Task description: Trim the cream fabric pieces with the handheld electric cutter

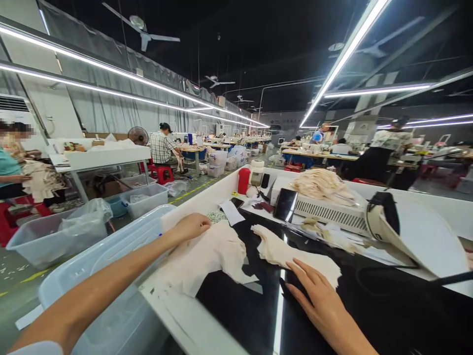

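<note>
My left hand (192, 227) is at the far left corner of the black work surface (236, 315), fingers curled together. Whatever it pinches, if anything, is hidden. Just below it, a heap of cream fabric pieces (207, 256) drapes over the table's white edge. A bundle of pale green string (217, 216) lies beside its fingertips. My right hand (320, 293) is palm down with its fingers stretched, the fingertips at the near edge of a flat stack of cream fabric pieces (295, 251).
Behind the stack stand a phone (286, 204), a vented white box (328, 217) topped with cream fabric (321, 185), and a red container (243, 181). A white curved guard (428, 231) rises on the right. Plastic tubs (111, 256) sit at left. Several people work farther off.
</note>
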Tool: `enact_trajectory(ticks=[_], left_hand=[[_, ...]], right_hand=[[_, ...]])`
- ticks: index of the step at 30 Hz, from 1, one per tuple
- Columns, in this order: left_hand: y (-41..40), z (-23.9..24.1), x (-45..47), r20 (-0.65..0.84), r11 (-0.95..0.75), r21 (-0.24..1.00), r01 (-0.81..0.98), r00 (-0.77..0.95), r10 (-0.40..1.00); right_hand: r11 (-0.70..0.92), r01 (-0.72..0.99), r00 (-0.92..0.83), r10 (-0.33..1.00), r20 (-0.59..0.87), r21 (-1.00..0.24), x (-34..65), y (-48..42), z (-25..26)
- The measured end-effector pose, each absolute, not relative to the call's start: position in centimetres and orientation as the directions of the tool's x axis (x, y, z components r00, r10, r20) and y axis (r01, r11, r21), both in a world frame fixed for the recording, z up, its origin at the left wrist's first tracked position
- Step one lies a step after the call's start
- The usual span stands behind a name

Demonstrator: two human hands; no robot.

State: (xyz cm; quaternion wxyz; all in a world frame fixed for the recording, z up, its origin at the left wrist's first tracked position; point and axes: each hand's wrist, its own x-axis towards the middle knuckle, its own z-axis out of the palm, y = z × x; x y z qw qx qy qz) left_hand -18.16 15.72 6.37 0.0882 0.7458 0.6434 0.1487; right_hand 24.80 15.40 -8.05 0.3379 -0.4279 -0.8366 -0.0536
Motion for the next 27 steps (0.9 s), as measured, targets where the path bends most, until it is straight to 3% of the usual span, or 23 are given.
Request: enact_trajectory(ticks=[10,18,23,27], left_hand=[[16.2,3.7,-15.5,0.058,-0.181,0.411,0.893,0.173,0.983],[17.2,2.7,-15.8,0.122,-0.234,0.525,0.819,0.199,0.972],[16.8,4.4,-15.3,0.197,-0.227,0.687,0.69,0.123,0.973],[14.3,6.9,-13.1,0.197,-0.233,0.831,0.506,0.124,0.973]], right_hand=[[0.643,0.73,-0.459,0.712,0.532,-0.232,23.6,13.5,-8.1],[0.653,0.712,-0.466,0.715,0.521,-0.258,23.3,12.9,-8.2],[0.593,0.638,-0.388,0.799,0.459,-0.492,22.4,11.6,-6.4],[0.363,0.487,-0.23,0.931,0.284,-0.794,20.7,10.0,-3.2]])
